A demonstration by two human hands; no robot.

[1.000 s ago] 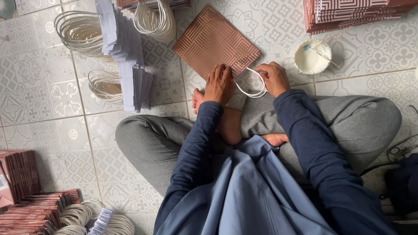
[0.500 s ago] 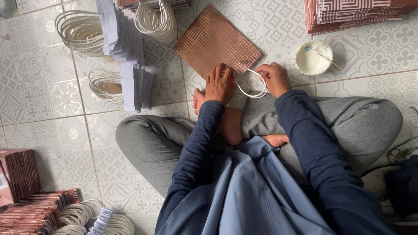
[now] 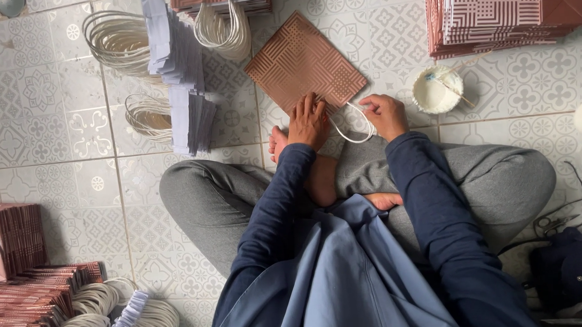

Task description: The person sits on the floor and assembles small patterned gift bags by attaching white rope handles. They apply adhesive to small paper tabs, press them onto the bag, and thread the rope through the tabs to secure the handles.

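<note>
I sit cross-legged on a tiled floor. A flat brown patterned paper bag (image 3: 303,60) lies in front of my knees. My left hand (image 3: 307,122) presses down on its near edge. My right hand (image 3: 385,115) holds one end of a white cord handle (image 3: 353,124), which loops between the two hands at the bag's edge. Both sleeves are dark blue.
A small white bowl with a stick in it (image 3: 435,91) stands right of the bag. Stacks of patterned bags (image 3: 505,14) lie far right and at lower left (image 3: 25,295). Bundles of white cord handles (image 3: 116,37) and stacked pale paper strips (image 3: 178,77) lie to the left. Scissors (image 3: 554,224) rest at right.
</note>
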